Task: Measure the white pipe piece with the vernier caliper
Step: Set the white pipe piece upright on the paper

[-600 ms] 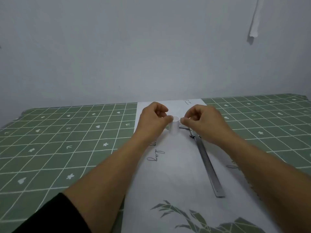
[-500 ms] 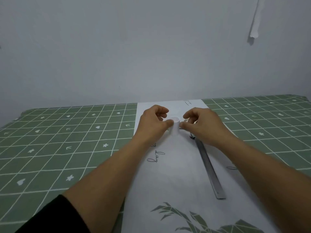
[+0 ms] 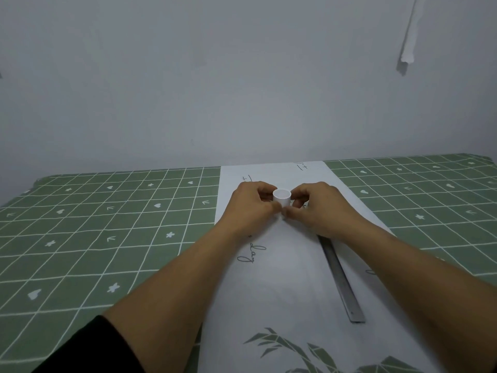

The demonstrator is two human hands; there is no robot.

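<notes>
Left hand (image 3: 251, 204) and right hand (image 3: 318, 207) pinch the one white pipe piece (image 3: 281, 197) between fingertips, upright, open end up, on the white sheet (image 3: 282, 278). One vernier caliper (image 3: 340, 278) lies just right of the pipe piece, head hidden under the right hand. Step judged: positioning; next, fitting the caliper across the pipe piece.

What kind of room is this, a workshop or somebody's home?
Probably a home table set up for a small measuring job, not a workshop: a green checked tablecloth, a plain bare wall, and a white printed sheet under a white pipe piece and a vernier caliper.
</notes>
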